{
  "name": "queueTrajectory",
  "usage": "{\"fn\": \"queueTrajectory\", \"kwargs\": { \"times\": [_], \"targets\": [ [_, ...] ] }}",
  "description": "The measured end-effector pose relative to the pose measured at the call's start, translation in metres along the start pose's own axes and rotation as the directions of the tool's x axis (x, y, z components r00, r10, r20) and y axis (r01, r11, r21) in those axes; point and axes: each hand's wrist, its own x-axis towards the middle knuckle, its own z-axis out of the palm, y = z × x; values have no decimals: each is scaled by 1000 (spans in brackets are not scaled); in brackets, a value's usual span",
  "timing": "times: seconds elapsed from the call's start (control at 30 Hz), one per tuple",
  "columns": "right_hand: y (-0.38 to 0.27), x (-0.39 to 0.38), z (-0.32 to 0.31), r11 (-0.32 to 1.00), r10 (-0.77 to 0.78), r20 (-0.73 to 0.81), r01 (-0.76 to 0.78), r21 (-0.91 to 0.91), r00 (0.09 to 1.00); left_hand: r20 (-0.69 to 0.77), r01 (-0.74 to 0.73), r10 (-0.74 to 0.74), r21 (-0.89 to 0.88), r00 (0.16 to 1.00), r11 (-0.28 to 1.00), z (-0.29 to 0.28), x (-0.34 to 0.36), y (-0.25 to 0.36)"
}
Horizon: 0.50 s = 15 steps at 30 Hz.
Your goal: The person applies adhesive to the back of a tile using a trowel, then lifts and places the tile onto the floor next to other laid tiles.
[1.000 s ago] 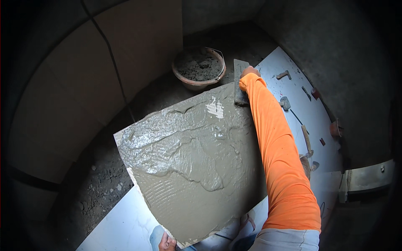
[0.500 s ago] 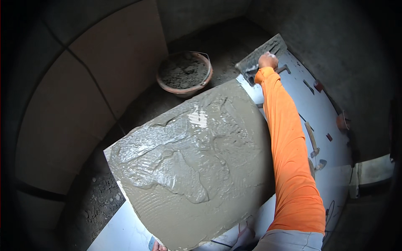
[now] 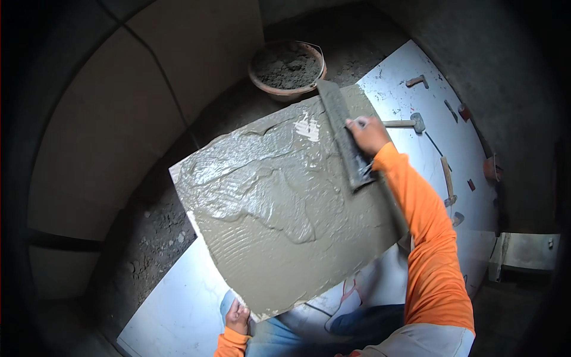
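A large tile (image 3: 191, 217) lies tilted across the middle, its top covered with wet grey mortar (image 3: 267, 256), smooth in parts and ridged in others. My right hand (image 3: 370, 135) is closed around the handle of a long flat trowel (image 3: 334, 113). The trowel's blade lies along the right part of the mortar, which it hides there. At the tile's near left corner, my left hand (image 3: 238, 316) grips the edge with bent fingers. Beside those fingers a light blue piece (image 3: 226, 302) shows; its kind is unclear. A small pale patch (image 3: 307, 128) shows in the mortar left of the trowel.
A round bucket (image 3: 285, 94) of grey mortar stands beyond the tile. White boards or slabs (image 3: 172, 291) lie beneath. On their right part are a hammer (image 3: 410, 123), another hammer (image 3: 447, 178) and several small tools. Rubble (image 3: 148, 250) covers the floor at left.
The trowel in my right hand has come from beyond the tile's far right corner onto the mortar, its blade turned. More of my left hand shows. The whole view has shifted.
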Motion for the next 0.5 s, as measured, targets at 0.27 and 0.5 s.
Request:
{"fn": "queueTrajectory", "kwargs": {
  "times": [0.27,0.5],
  "targets": [
    [-60,-94,32,986,-166,124,162,43,978,24,17,-18,60,1000,998,-4,0,0],
    [-22,-90,27,693,-402,101,375,-616,910,28,-79,79,-9,996,997,3,1,-3]
  ]
}}
